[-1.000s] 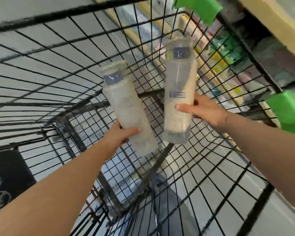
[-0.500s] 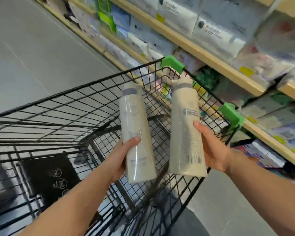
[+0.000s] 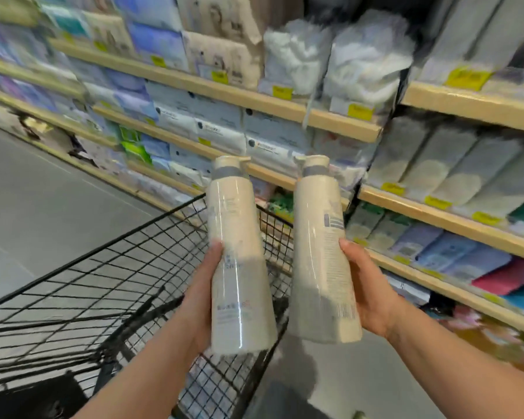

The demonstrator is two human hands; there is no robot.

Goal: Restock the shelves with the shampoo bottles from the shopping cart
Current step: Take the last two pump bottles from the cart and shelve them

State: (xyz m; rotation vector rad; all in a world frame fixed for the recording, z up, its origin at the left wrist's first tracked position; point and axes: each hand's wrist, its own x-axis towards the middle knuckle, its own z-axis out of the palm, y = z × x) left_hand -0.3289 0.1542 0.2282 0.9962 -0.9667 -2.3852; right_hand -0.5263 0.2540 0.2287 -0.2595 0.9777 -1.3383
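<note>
A store aisle: wooden shelves (image 3: 285, 111) run along the right, stacked with blurred packs of paper goods and cloths behind yellow price tags (image 3: 282, 92), above a grey floor (image 3: 43, 201). In front of them I hold two cream shampoo bottles upright, caps up, side by side but apart. My left hand (image 3: 201, 300) is wrapped around the lower half of the left bottle (image 3: 238, 267), thumb pressed on its front, fingers hidden behind it. My right hand (image 3: 368, 291) is clasped round the lower half of the right bottle (image 3: 322, 267), thumb on its printed back label near the barcode. Both bottles are raised above the far right corner of the black wire cart (image 3: 103, 282), level with the middle shelves. What lies in the cart's basket below my arms is too dark to make out.
</note>
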